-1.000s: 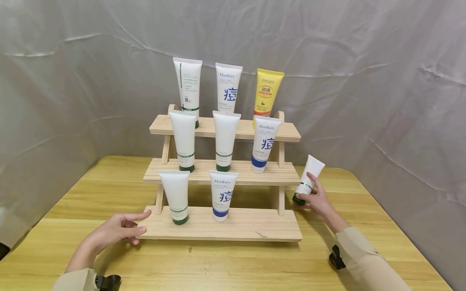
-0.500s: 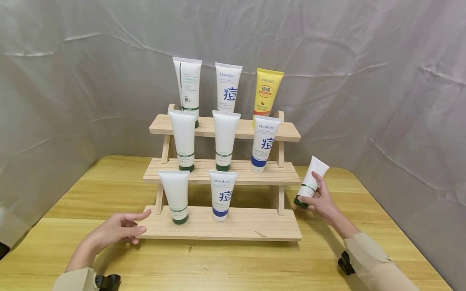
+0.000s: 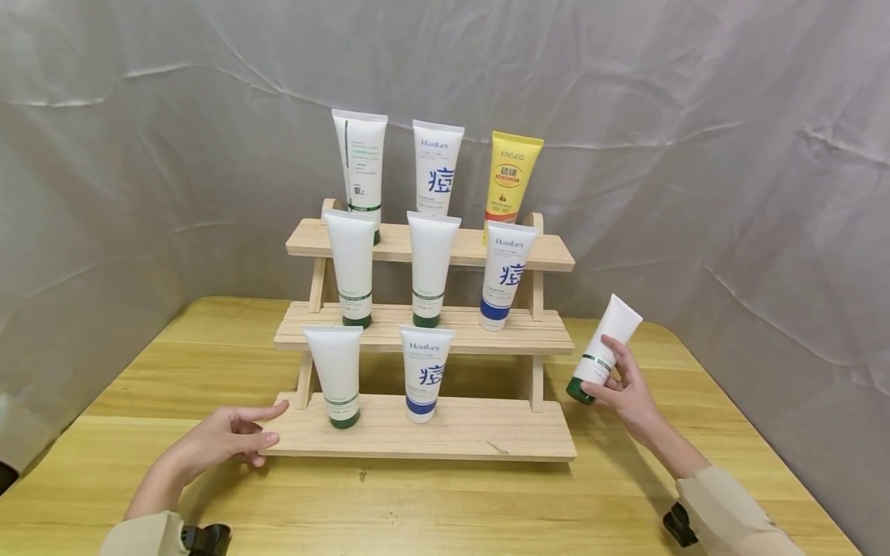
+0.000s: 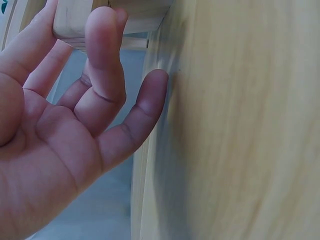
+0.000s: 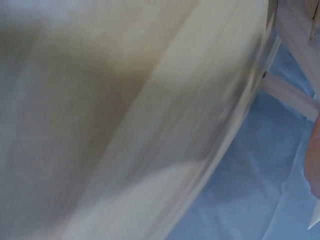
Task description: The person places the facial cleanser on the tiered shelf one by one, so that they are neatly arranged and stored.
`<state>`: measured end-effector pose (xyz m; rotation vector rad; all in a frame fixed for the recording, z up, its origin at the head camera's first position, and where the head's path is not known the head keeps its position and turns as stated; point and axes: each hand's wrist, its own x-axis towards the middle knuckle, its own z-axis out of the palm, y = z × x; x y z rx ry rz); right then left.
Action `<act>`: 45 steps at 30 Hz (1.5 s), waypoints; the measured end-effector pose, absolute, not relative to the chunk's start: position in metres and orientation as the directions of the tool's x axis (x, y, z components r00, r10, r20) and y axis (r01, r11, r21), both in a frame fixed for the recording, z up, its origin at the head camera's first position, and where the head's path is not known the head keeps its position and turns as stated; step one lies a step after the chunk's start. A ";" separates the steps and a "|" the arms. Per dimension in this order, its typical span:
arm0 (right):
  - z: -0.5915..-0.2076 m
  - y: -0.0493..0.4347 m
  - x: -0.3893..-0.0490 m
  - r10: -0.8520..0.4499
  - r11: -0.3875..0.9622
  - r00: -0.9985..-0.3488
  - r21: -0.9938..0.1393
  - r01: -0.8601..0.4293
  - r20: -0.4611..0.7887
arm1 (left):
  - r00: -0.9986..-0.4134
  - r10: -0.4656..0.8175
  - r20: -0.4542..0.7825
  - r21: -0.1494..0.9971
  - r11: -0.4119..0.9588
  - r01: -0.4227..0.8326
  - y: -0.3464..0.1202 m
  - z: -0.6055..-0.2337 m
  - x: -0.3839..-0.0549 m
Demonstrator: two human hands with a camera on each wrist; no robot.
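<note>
My right hand (image 3: 629, 398) grips a white squeeze tube (image 3: 605, 351) with a dark green cap, tilted, cap down, right of the rack. In the right wrist view only the edge of a finger (image 5: 312, 160) shows. My left hand (image 3: 215, 444) holds the left end of the wooden three-step display rack (image 3: 487, 436), its fingers about the board end (image 4: 75, 20) in the left wrist view. On the bottom step stand a white tube (image 3: 332, 371) and a Hankey tube (image 3: 426, 378), both upright on their caps.
The middle step carries two white green-capped tubes (image 3: 351, 262) (image 3: 431, 262) and a Hankey tube (image 3: 506, 270). Behind them, the top step bears a white tube (image 3: 361, 162), a Hankey tube (image 3: 435, 166) and a yellow tube (image 3: 511, 177). Grey cloth (image 3: 626, 93) hangs around the table (image 3: 417, 510).
My right hand has drawn the held tube slightly right and toward me, away from the rack. The left hand and the standing tubes have kept their places.
</note>
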<state>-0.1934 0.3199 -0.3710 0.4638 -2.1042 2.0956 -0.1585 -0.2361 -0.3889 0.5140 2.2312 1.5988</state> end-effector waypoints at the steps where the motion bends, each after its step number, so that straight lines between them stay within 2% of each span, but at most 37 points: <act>1: -0.370 0.320 -0.191 -0.123 -0.033 -0.937 -0.945 -0.326 0.327 | -0.874 0.481 -0.066 0.950 0.299 0.092 -0.236 -0.389 -0.158; 5: -0.366 0.319 -0.182 -0.151 -0.095 -0.914 -0.926 -0.365 0.376 | -0.874 0.483 -0.050 0.948 0.298 0.110 -0.236 -0.389 -0.158; 12: -0.362 0.312 -0.168 -0.154 -0.001 -0.887 -0.898 -0.440 0.435 | -0.874 0.485 -0.044 0.945 0.303 0.120 -0.236 -0.389 -0.158; 23: -0.360 0.285 -0.163 -0.214 0.021 -0.801 -0.817 -0.576 0.559 | -0.877 0.477 -0.063 0.944 0.315 0.104 -0.235 -0.386 -0.157; 32: -0.359 0.263 -0.162 -0.197 0.225 -0.765 -0.731 -0.644 0.613 | -0.876 0.478 -0.066 0.944 0.314 0.100 -0.235 -0.386 -0.157; 45: -0.356 0.234 -0.167 -0.211 0.284 -0.755 -0.700 -0.655 0.620 | -0.873 0.483 -0.067 0.952 0.293 0.090 -0.235 -0.387 -0.157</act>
